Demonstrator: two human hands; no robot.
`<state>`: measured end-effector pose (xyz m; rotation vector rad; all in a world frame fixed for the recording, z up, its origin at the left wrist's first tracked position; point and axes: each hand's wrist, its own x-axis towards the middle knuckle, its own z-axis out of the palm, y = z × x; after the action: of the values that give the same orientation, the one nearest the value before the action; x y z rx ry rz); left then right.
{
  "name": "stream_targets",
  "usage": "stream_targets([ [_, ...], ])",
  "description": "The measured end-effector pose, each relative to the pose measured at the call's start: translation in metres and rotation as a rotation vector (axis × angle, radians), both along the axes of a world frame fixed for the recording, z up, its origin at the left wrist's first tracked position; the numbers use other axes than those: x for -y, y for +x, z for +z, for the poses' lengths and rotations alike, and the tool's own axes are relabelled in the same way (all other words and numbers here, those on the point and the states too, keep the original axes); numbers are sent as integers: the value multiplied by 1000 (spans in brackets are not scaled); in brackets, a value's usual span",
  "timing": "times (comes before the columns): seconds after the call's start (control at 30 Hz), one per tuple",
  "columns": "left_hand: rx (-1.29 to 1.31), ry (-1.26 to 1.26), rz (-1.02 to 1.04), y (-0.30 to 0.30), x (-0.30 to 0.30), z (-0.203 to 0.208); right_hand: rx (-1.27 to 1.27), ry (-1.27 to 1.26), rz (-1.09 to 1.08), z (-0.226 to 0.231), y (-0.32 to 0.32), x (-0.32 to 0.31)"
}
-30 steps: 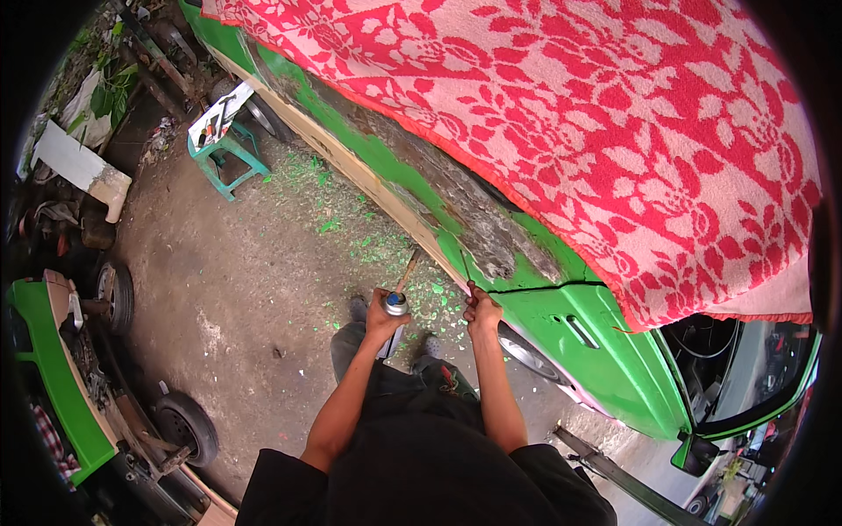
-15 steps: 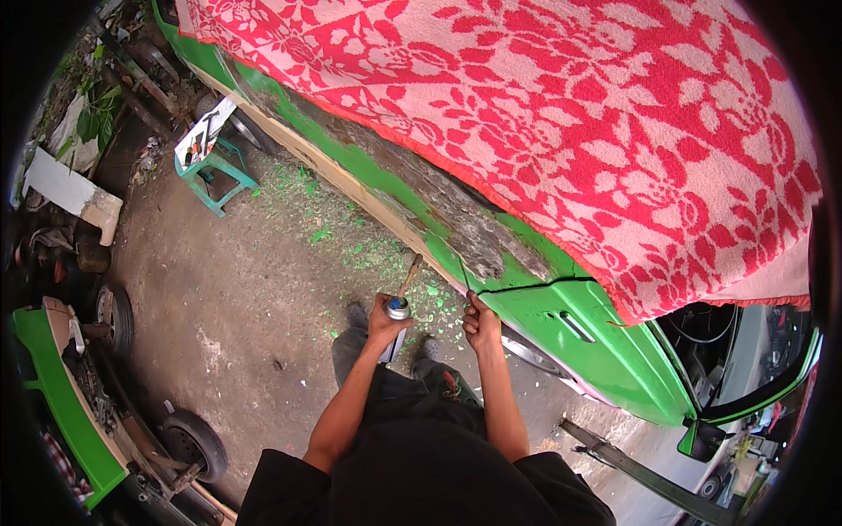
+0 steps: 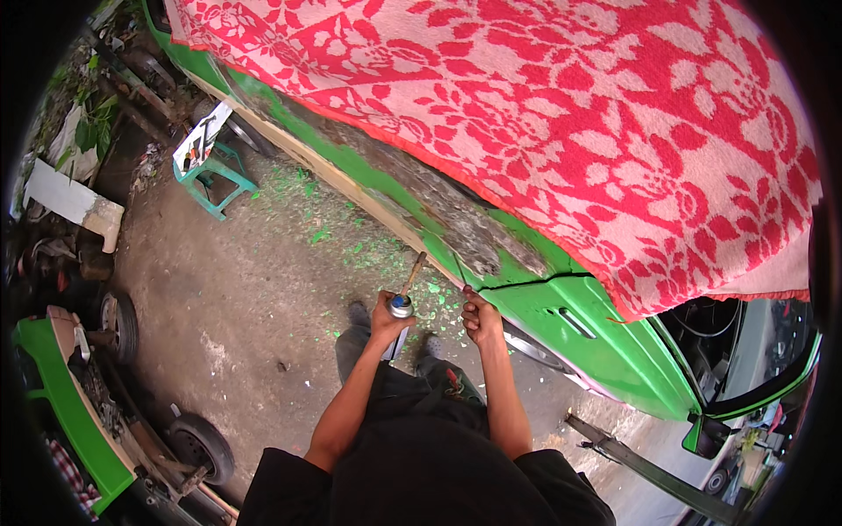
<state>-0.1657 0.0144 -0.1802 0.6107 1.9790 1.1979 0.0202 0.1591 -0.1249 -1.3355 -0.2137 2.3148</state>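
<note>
My left hand (image 3: 383,323) is wrapped round a gas torch (image 3: 401,303), a pale canister with a blue part on top. Its brownish burner tube (image 3: 414,272) points at the lower edge of a green car side panel. No flame can be made out. My right hand (image 3: 481,317) is closed on a slim dark-shafted tool (image 3: 461,273), whose exact kind is unclear. The tool's tip lies against or just over the panel, near the door seam. Beside it runs a rough grey-brown patch (image 3: 478,245) where the green paint (image 3: 386,197) is gone.
A red-and-pink floral blanket (image 3: 526,131) covers the car above the panel. Green paint flakes (image 3: 320,235) litter the concrete floor. A green stool (image 3: 215,180) with tools on it stands far left. Wheels (image 3: 200,447) and a green car part (image 3: 74,421) lie left; a metal beam (image 3: 645,469) lies right.
The slim tool in my right hand has tilted a little to the left, its tip shifting left along the panel. My left hand and the torch have barely moved. The whole view has shifted slightly.
</note>
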Motion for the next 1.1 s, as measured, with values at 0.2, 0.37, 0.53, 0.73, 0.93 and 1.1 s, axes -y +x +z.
stream_targets([
  [0.2, -22, -15, 17, 0, 1, -1, -56, 18, -12, -14, -2, -1],
  [0.37, -7, -7, 22, -2, 2, -5, -13, 30, -17, -18, -6, -2],
  [0.53, 7, 2, 27, -3, 2, 2, 25, 54, -27, -4, -6, 2],
  [0.73, 32, -9, 26, -4, -4, 10, 70, 65, -48, 5, -4, 6],
  [0.93, -2, 18, 3, -2, -6, 1, 39, 69, -5, -4, -10, -2],
  [1.1, 10, 29, -16, -2, -1, -1, 98, 71, -41, 6, -16, 4],
])
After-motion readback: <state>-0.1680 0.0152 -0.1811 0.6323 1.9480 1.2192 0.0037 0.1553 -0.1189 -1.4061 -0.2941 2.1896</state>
